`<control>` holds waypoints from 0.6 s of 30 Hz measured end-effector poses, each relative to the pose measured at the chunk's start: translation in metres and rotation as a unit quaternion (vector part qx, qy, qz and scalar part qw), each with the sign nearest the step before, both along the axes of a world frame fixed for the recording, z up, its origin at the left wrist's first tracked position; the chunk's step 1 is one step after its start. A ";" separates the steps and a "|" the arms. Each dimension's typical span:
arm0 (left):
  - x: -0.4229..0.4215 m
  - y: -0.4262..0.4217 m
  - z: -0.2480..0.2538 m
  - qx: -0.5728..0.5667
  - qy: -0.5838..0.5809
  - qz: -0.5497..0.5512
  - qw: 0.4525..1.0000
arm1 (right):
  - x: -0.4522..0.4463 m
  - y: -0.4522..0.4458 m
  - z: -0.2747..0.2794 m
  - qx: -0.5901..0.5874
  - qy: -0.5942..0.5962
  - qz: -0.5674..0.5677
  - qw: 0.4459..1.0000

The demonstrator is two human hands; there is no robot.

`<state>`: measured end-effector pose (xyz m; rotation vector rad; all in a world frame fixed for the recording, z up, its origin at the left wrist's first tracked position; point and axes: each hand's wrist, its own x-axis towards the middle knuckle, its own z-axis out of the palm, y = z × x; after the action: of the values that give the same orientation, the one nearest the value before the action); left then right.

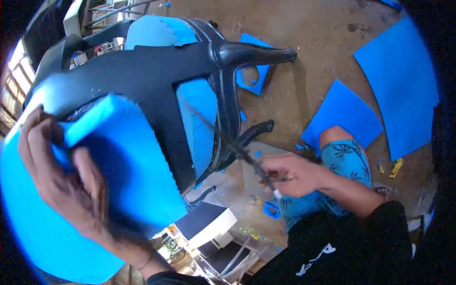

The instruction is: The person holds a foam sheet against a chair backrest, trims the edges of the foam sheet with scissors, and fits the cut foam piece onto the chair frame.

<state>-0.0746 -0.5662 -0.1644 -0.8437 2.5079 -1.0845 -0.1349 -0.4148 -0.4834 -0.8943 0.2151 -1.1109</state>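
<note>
My left hand (59,175) is closed on the raised edge of a large blue foam sheet (137,185), bending it back at the left. Beside it lies a black chair frame (156,71) on its side, with glossy curved legs and black webbing or fabric. A blue foam piece (197,123) shows in an opening of the frame. My right hand (292,173), in front of my knee, is closed around a long thin dark tool (242,152) with a pale end. Its far end points toward the frame and is blurred, so I cannot tell its exact kind.
Blue foam sheets (399,90) and a smaller foam piece (342,114) lie on the brown floor (318,42) at the right. A foam offcut with a hole (256,88) is behind the chair leg (259,53). Yellow scraps (396,167) and pale furniture (209,225) are nearby.
</note>
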 end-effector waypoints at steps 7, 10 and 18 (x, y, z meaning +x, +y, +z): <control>0.003 -0.001 -0.005 -0.008 0.052 0.030 0.998 | 0.040 -0.022 0.020 -0.051 0.003 -0.092 0.994; 0.004 -0.001 -0.004 -0.013 0.067 0.030 0.997 | 0.047 -0.027 0.026 -0.042 0.000 -0.099 0.994; 0.006 -0.012 -0.008 -0.030 0.004 -0.015 0.999 | 0.060 -0.043 0.038 -0.050 -0.043 -0.133 0.989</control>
<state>-0.0681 -0.5782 -0.1721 -0.8316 2.5134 -1.1736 -0.0748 -0.4582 -0.4453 -0.9221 0.2127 -1.4160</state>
